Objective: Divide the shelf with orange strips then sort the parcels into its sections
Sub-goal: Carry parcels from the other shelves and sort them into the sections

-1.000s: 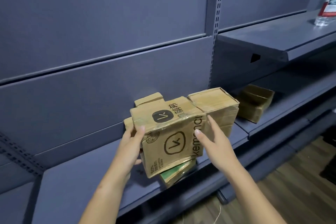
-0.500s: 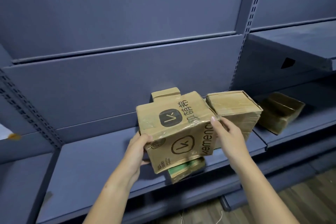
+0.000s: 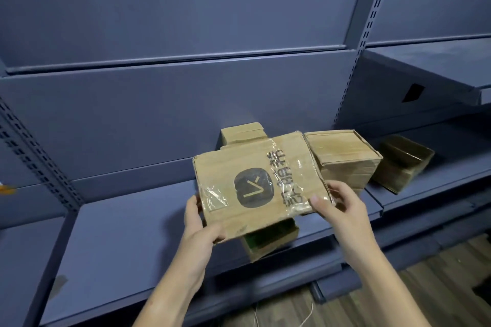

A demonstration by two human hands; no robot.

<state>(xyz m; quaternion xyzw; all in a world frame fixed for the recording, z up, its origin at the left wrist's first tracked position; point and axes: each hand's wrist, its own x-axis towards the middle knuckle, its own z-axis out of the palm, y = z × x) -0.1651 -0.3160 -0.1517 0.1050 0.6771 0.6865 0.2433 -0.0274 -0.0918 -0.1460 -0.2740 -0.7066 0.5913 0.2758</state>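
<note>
A taped cardboard parcel [image 3: 255, 183] with a dark square logo and black lettering is lifted above the blue shelf [image 3: 119, 241]. My left hand [image 3: 199, 225] grips its lower left corner, thumb on the front edge. My right hand [image 3: 337, 207] holds its right edge with curled fingers. Under it lies a small box with a green face [image 3: 268, 241]. A small brown box [image 3: 243, 132] stands behind, against the back panel. A thick taped parcel [image 3: 342, 156] sits just to the right. A bit of orange [image 3: 6, 188] shows at the far left edge.
A darker brown parcel [image 3: 403, 162] rests on the neighbouring shelf section to the right. Slotted uprights [image 3: 369, 34] separate the bays. A higher shelf [image 3: 438, 66] juts out at the right. Wooden floor [image 3: 438, 287] and a thin white cord [image 3: 305, 316] lie below.
The logo parcel has tipped so its top face now faces me and has risen slightly. Both hands shifted along its edges. My view has swung left.
</note>
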